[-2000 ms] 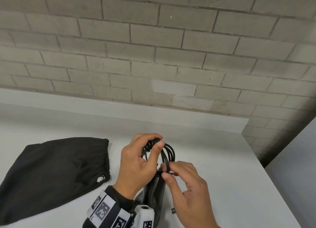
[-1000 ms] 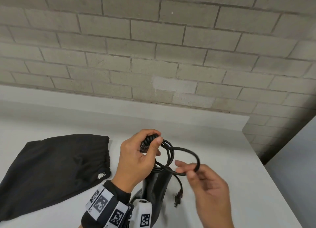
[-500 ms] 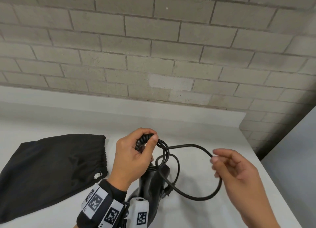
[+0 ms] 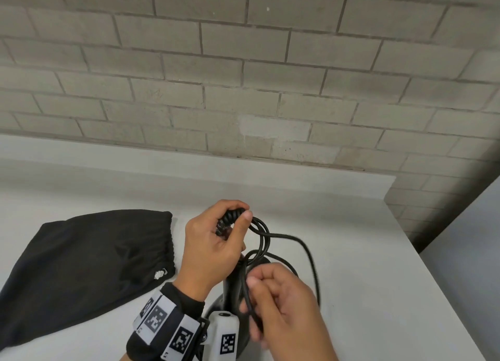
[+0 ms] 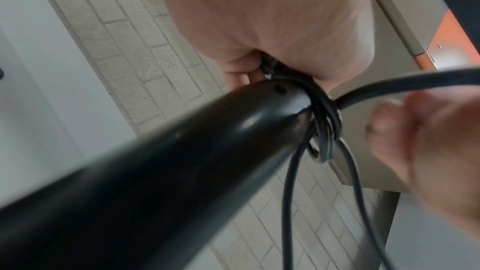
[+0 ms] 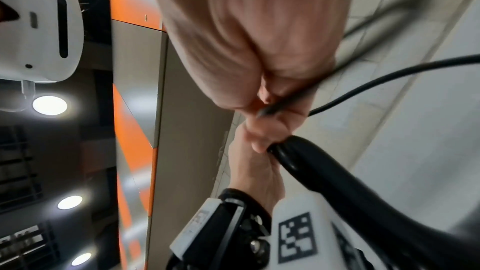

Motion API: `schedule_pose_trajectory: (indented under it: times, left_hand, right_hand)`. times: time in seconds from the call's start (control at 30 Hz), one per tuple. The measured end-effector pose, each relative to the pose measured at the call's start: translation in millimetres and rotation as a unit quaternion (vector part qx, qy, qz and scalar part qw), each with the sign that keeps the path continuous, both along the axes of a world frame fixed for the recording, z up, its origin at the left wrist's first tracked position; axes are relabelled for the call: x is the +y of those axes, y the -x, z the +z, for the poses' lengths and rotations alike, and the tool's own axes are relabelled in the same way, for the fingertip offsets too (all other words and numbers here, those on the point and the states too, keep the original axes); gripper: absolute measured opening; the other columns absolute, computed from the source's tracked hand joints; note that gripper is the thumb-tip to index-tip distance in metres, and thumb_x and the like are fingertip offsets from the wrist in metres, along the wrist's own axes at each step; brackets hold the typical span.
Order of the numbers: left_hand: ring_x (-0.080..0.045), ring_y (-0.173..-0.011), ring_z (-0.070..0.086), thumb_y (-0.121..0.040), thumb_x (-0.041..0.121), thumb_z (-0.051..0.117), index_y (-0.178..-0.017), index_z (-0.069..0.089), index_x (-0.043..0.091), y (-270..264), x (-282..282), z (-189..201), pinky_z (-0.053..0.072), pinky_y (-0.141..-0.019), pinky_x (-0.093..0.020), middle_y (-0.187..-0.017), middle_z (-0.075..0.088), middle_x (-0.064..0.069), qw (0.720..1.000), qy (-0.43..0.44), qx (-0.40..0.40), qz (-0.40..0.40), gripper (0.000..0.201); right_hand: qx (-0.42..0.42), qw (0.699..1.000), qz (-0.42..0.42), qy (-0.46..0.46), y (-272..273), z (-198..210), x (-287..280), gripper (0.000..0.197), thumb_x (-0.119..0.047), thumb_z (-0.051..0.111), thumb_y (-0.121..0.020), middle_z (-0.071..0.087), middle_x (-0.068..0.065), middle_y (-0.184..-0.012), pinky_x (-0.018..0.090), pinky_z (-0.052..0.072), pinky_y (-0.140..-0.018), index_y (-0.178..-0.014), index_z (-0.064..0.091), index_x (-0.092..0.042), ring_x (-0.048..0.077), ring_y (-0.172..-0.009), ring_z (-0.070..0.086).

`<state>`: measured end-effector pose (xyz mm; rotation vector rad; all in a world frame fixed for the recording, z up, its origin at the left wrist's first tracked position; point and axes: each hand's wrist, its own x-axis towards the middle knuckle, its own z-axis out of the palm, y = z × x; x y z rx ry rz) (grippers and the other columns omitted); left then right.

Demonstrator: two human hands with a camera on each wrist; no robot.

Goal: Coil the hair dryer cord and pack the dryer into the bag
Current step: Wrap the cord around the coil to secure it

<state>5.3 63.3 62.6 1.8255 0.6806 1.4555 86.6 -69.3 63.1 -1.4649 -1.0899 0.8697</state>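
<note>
Right hand [image 4: 286, 309] swung back in from out wide, pinching the cord [image 4: 305, 248] to lay another loop. Left hand [image 4: 213, 248] clamps the gathered coils so they don't spring loose, hair dryer [image 4: 234, 285] hanging below. Bag [image 4: 81, 266] waits flat on the table [image 4: 365, 252], left.

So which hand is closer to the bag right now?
Left. The left hand grips the cord just right of the bag, near its gathered opening. The right hand pinches the cord farther right, beyond the dryer.
</note>
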Motion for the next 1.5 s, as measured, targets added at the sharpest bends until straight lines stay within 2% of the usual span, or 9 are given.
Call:
schedule_pose_trajectory:
  times: [0.2,0.33,0.4,0.5,0.63,0.8,1.07,1.27,1.5]
  left_hand:
    - [-0.010,-0.047,0.066,-0.089,0.020,0.066,-0.093,0.070,0.016,2.6,2.5,-0.4,0.047,-0.052,-0.012,-0.066,0.068,0.011,1.000,0.011,-0.005,-0.013,0.007]
    - [-0.012,-0.052,0.068,-0.091,0.025,0.067,-0.093,0.070,0.021,6.3,7.3,-2.0,0.051,-0.053,-0.018,-0.072,0.069,0.010,1.000,0.011,-0.011,-0.006,0.006]
    - [-0.012,-0.053,0.068,-0.090,0.028,0.067,-0.093,0.070,0.022,7.0,7.5,-2.3,0.052,-0.053,-0.021,-0.072,0.069,0.009,1.000,0.009,-0.003,-0.013,0.007]
    - [-0.010,-0.052,0.068,-0.089,0.020,0.068,-0.094,0.071,0.017,1.8,-0.2,-2.0,0.050,-0.055,-0.015,-0.070,0.068,0.008,1.000,-0.003,0.004,-0.028,0.007]
    - [-0.012,-0.052,0.068,-0.088,0.020,0.068,-0.094,0.071,0.018,-3.5,-5.7,-2.3,0.050,-0.055,-0.014,-0.071,0.068,0.006,0.999,0.007,-0.011,-0.036,0.007]
    - [-0.010,-0.054,0.069,-0.090,0.028,0.068,-0.096,0.070,0.020,-5.0,-6.7,-1.5,0.051,-0.055,-0.017,-0.076,0.069,0.009,0.999,-0.014,-0.004,-0.030,0.010]
    - [-0.006,-0.064,0.068,-0.089,0.034,0.064,-0.094,0.072,0.015,1.1,0.4,-2.7,0.050,-0.063,-0.014,-0.075,0.070,0.013,0.999,-0.051,0.004,0.010,0.021]
    - [-0.012,-0.057,0.067,-0.090,0.036,0.063,-0.095,0.070,0.019,8.3,5.9,-5.6,0.054,-0.058,-0.026,-0.072,0.067,0.010,0.999,-0.027,-0.006,0.018,0.018]
    - [-0.012,-0.056,0.067,-0.090,0.036,0.063,-0.095,0.070,0.021,5.0,3.3,-5.1,0.055,-0.058,-0.024,-0.074,0.067,0.010,1.000,-0.016,-0.011,0.009,0.017]
  right_hand:
    - [-0.099,0.989,0.103,0.043,-22.9,-21.8,-38.8,0.017,-0.054,0.054,-0.088,0.066,-0.021,-0.070,0.008,0.042,-0.071,-0.096,0.067,-0.048,-0.005,-0.069,0.063]
    - [-0.231,0.956,0.133,0.122,-42.0,-53.3,-57.2,0.020,-0.047,0.044,-0.096,0.047,-0.055,-0.095,-0.002,0.028,-0.086,-0.098,0.050,-0.065,-0.029,-0.092,0.048]
    - [-0.343,0.910,0.145,0.184,-46.1,-71.5,-51.2,0.027,-0.049,0.037,-0.088,0.051,-0.038,-0.109,0.002,0.031,-0.083,-0.105,0.057,-0.054,-0.021,-0.087,0.050]
    - [-0.415,0.881,0.106,0.200,-50.0,-83.1,-57.8,0.024,-0.038,0.046,-0.046,0.049,-0.007,-0.064,0.023,0.042,-0.053,-0.058,0.065,-0.030,0.008,-0.044,0.056]
    - [-0.338,0.930,0.061,0.129,-47.0,-62.4,-37.6,0.061,-0.093,0.034,-0.060,0.050,-0.030,-0.116,0.005,0.040,-0.086,-0.112,0.039,-0.062,-0.009,-0.103,0.051]
    - [-0.094,0.995,0.004,-0.041,-17.4,-29.9,-10.5,0.033,-0.064,0.055,-0.074,0.071,-0.017,-0.099,0.012,0.046,-0.083,-0.098,0.064,-0.044,0.003,-0.097,0.064]
    - [-0.044,0.993,0.103,-0.036,-13.9,-17.1,-8.4,0.015,-0.031,0.055,-0.094,0.070,-0.001,-0.079,0.035,0.049,-0.084,-0.085,0.065,-0.024,0.019,-0.081,0.065]
    - [-0.135,0.986,0.044,-0.087,-54.5,-34.9,-37.3,0.040,-0.070,0.049,-0.083,0.054,-0.013,-0.058,0.010,0.034,-0.059,-0.067,0.063,-0.036,-0.001,-0.055,0.049]
    - [-0.393,0.917,-0.023,-0.073,-104.7,-69.0,-52.2,0.027,-0.059,0.059,-0.085,0.052,-0.027,-0.061,0.006,0.041,-0.063,-0.070,0.063,-0.036,-0.006,-0.061,0.050]
